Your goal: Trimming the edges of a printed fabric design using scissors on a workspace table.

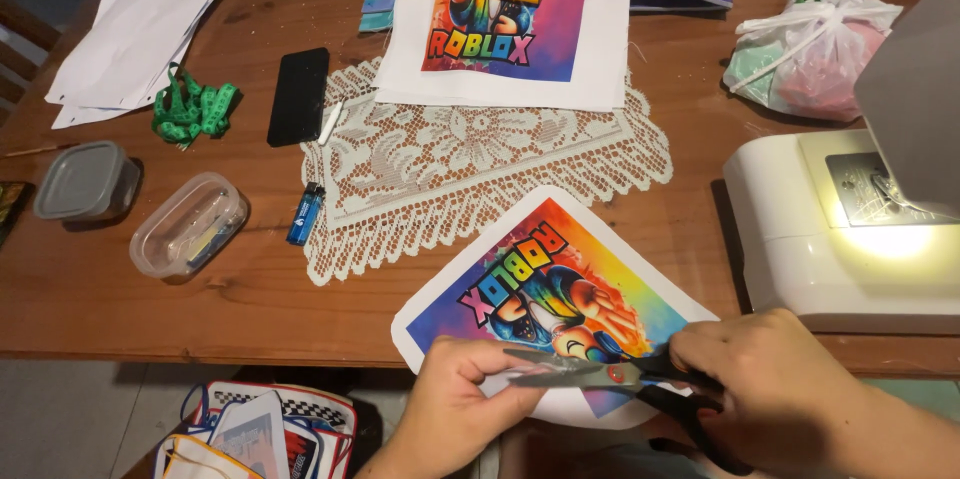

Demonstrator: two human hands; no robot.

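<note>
wooden surface (pixel 150 309) | printed fabric piece (pixel 560 279) lies at near edge, overhanging | right hand (pixel 770 369) curled shut through black scissors (pixel 620 376) handles, blades flat across print | left hand (pixel 465 404) pinches fabric's lower edge, thumb on top

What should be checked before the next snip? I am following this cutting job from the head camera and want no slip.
1. Scissors gripped in the right hand: ok.
2. Printed fabric piece steadied by the left hand: ok, it pinches the near edge.
3. Left fingers out of the blades' path: not ok, they sit right beside the blades.
4. Blades lined up on the white border: cannot tell, the hands hide the cut line.
5. Fabric supported: not ok, its near part overhangs the table edge.
6. Sewing machine away from the right elbow: cannot tell.
</note>
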